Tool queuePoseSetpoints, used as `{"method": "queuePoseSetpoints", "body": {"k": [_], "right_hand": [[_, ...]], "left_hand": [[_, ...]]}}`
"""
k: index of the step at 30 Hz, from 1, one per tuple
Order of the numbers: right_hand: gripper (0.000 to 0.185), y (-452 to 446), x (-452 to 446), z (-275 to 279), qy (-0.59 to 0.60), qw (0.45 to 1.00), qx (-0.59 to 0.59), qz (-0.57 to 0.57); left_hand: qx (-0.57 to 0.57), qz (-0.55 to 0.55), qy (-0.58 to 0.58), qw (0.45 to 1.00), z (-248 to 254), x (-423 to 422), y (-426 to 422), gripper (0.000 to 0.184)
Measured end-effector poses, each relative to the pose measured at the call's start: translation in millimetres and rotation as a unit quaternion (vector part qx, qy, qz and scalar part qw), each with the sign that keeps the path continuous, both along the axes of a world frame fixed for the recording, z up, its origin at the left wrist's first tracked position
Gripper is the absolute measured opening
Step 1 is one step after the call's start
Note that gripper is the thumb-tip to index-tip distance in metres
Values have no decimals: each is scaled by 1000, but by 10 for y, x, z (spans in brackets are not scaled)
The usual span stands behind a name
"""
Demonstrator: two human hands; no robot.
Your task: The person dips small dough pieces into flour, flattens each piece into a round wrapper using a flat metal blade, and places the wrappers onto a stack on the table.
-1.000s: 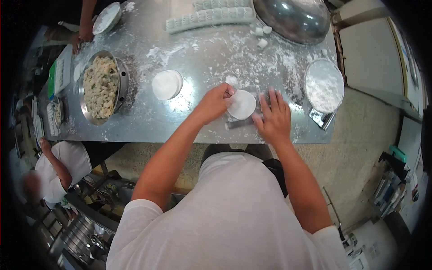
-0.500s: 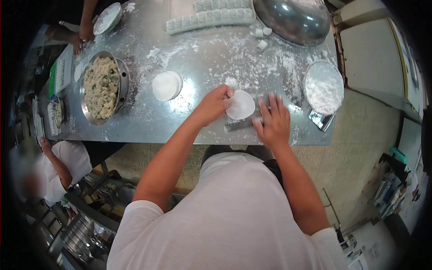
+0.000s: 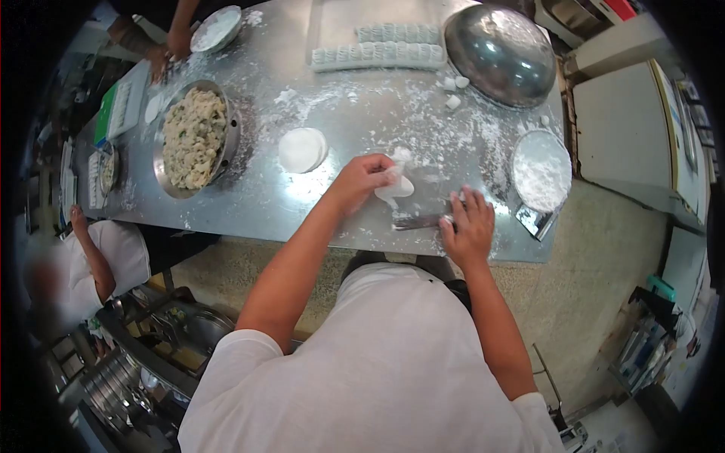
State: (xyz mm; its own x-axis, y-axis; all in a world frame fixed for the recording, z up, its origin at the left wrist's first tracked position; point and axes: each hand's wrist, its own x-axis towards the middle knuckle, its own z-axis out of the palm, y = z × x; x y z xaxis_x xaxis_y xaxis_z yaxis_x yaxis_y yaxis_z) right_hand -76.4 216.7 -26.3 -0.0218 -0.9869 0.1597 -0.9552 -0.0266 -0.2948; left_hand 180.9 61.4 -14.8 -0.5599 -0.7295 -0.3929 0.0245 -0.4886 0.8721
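Note:
My left hand [image 3: 370,181] pinches the edge of a thin white dough round [image 3: 396,187], which looks folded and blurred over the floured metal table [image 3: 302,219]. My right hand [image 3: 468,226] has its fingers spread at the right end of a short rolling pin [image 3: 419,223]; whether they grip it is hard to tell. Left of my left hand lies a stack of white dough rounds [image 3: 302,150]. Several small dough pieces [image 3: 453,101] sit near an upturned metal bowl [image 3: 500,57].
A bowl of filling [image 3: 193,140] stands on the left, a bowl of flour [image 3: 541,172] on the right. Dumplings fill a tray [image 3: 377,66] at the back. Another person's hands [image 3: 168,57] are at the back left; a person in white [image 3: 113,257] is at the left.
The dough round was flat and is now folded and lifted in my left hand. My right hand and the rolling pin sit lower and nearer my body. The whole view has shifted.

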Motion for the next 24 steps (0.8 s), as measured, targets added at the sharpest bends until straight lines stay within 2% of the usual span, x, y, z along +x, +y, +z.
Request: {"method": "queuePoseSetpoints", "body": {"k": [1, 2, 4, 6, 8, 12, 14, 16, 17, 19, 24], "right_hand": [[55, 16, -9, -6, 2, 1000, 7, -15], [55, 26, -5, -22, -4, 1000, 5, -8], [53, -33, 3, -7, 7, 1000, 4, -28], [52, -58, 7, -16, 3, 1000, 3, -24], [52, -44, -1, -49, 15, 999, 14, -31], [52, -40, 1, -56, 25, 999, 22, -35], [52, -44, -7, -59, 27, 999, 22, -35], [53, -47, 3, -64, 27, 999, 22, -35], [53, -42, 4, -59, 25, 999, 19, -34], [53, -51, 7, -55, 20, 999, 16, -37], [52, -43, 9, -35, 16, 999, -1, -33]], "left_hand": [[110, 62, 119, 985, -29, 101, 9, 17], [106, 70, 115, 985, -63, 174, 41, 17], [223, 211, 326, 894, -34, 223, 57, 17], [219, 225, 310, 898, 1, 295, 55, 21], [170, 269, 176, 931, 41, 315, 54, 28], [84, 290, 107, 947, 139, 651, -119, 38], [58, 312, 92, 944, 210, 912, -252, 41], [-3, 304, -42, 952, 83, 1241, -378, 43], [-4, 303, -44, 952, 15, 1361, -382, 43], [-16, 345, -133, 929, -55, 1515, -419, 45], [-51, 314, -161, 934, -68, 1568, -412, 45]]}}
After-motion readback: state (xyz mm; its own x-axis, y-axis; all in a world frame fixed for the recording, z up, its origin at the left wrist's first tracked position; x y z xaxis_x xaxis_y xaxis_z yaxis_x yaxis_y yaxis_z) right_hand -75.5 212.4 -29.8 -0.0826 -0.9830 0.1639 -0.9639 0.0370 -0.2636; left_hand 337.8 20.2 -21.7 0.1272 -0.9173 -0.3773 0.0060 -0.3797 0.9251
